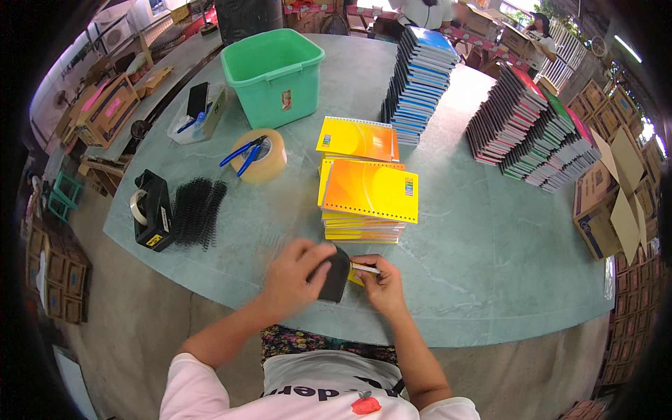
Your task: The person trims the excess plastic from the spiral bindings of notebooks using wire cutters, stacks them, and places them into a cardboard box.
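Observation:
In front of me, near the table's front edge, a small notebook is held between my hands. Its dark grey cover [332, 277] is bent, and a sliver of yellow shows beside it. My left hand [297, 274], blurred by motion, grips the dark side. My right hand [381, 283] pinches the notebook's white page edge [365, 268] between thumb and fingers. Just beyond my hands stands a stack of yellow notebooks [369, 192] with punched holes along one edge. Black spiral binding coils [198, 212] lie in a bundle to the left.
A black tape dispenser [151, 211] sits by the coils. Blue-handled pliers [246, 155] rest on a big tape roll [269, 166]. Behind are a green bin [280, 87], blue notebooks [418, 87] and red notebooks [507, 108]. An open carton [598, 210] is at right.

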A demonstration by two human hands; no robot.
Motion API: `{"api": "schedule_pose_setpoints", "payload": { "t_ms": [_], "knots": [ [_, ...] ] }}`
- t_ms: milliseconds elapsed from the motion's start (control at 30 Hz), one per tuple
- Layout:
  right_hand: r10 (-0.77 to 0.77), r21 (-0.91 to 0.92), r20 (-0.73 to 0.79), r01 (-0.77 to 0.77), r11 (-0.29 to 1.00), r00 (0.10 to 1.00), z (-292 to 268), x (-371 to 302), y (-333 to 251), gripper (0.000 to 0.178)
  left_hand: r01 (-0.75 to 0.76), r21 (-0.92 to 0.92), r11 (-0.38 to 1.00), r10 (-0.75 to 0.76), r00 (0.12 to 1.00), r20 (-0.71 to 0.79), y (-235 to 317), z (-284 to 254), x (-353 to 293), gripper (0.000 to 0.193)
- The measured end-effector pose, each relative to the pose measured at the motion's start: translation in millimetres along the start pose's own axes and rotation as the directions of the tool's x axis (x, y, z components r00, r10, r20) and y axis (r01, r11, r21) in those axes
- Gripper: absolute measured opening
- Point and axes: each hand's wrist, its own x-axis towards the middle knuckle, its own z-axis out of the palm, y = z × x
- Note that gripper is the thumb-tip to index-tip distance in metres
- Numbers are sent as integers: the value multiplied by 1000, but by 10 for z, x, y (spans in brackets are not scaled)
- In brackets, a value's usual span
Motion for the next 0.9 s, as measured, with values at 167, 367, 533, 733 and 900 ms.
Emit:
{"api": "schedule_pose_setpoints", "payload": {
  "t_ms": [167, 367, 533, 733, 900],
  "knots": [
    [55, -69, 87, -50, 996, 995, -41, -31, 18, 20, -31, 4, 1000, 31, 996, -89, -20, 9, 78, 32],
    [-6, 22, -26, 6, 1000, 1000, -68, 11, 102, 20, -66, -76, 995, 64, 998, -24, 13, 24, 54, 31],
    [19, 129, -37, -14, 992, 999, -60, -17, 120, 20, -124, -17, 992, 125, 980, 156, 33, 186, 21, 33],
    [91, 150, 4, -91, 985, 996, -118, -3, 113, 20, -76, -7, 997, 76, 997, -13, -3, 165, 142, 30],
    [77, 62, 22, -79, 995, 997, -118, -11, 107, 24, -65, -78, 995, 68, 997, 35, 115, 155, 188, 29]
  ]
}}
